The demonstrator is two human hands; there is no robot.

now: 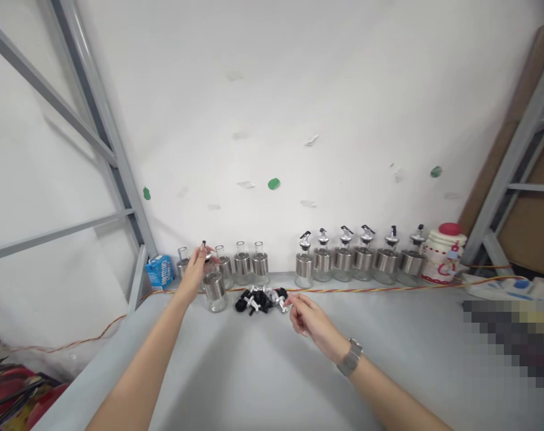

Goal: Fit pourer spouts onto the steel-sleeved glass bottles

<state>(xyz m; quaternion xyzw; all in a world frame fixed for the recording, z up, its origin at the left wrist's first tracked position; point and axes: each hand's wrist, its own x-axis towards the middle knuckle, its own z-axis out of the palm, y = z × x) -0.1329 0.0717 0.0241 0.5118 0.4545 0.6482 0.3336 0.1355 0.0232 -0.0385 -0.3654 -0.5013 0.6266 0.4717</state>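
My left hand (195, 272) is closed around a pour spout (204, 244) at the neck of a glass bottle (215, 292) with a brushed-metal sleeve. That bottle stands upright on the table, in front of several others. My right hand (308, 318), wearing a watch, has its fingers bent in a pinch at the right edge of a pile of black and silver pour spout parts (260, 299). What lies between those fingertips is hidden. Behind, open-necked bottles (242, 263) stand along the wall at left; at right, bottles fitted with silver-and-black spouts (344, 260) form a row.
A blue carton (160, 272) sits at the far left, and a white jar with a red lid (443, 254) ends the right row. A twisted red-yellow cable (344, 290) runs along the table's back. Metal frames (114, 143) flank the table.
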